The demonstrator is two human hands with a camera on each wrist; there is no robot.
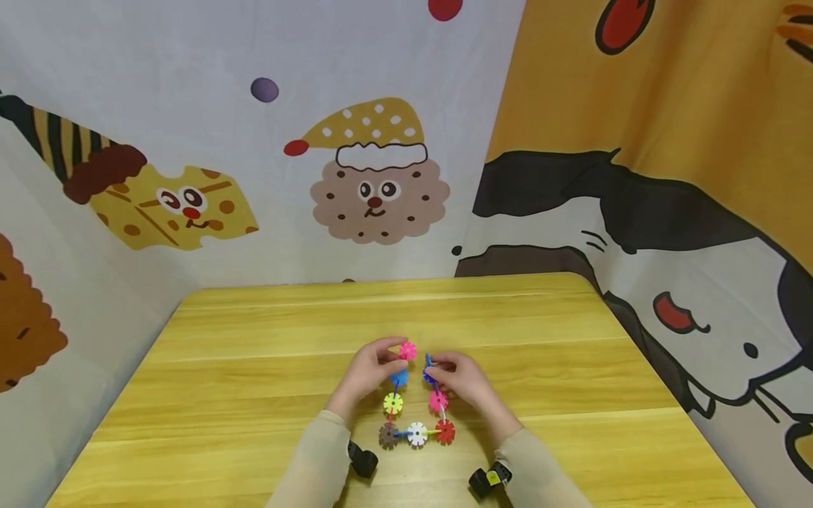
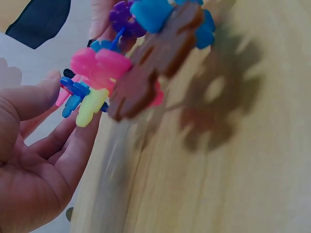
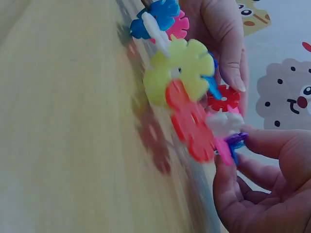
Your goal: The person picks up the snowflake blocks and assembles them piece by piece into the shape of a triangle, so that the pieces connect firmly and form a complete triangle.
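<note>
A U-shaped chain of notched plastic snowflake discs hangs between both hands. My left hand (image 1: 368,368) pinches its left end, near a pink disc (image 1: 408,351) and a light-blue disc (image 1: 399,378). My right hand (image 1: 466,377) pinches the other end, at a dark-blue disc (image 1: 428,375). Below these come a yellow disc (image 1: 393,403) on the left and a pink one on the right. A brown disc (image 1: 388,435), a white disc (image 1: 417,434) and a red disc (image 1: 445,432) form the near side. Shadows in both wrist views show parts raised off the wood. Edge-on connecting discs partly hide one another.
The wood-grain table (image 1: 254,367) spreads around both hands. Behind it hangs a cartoon-printed cloth (image 1: 267,212). A black wrist camera (image 1: 363,461) sits at the left cuff, another black camera (image 1: 483,481) at the right cuff.
</note>
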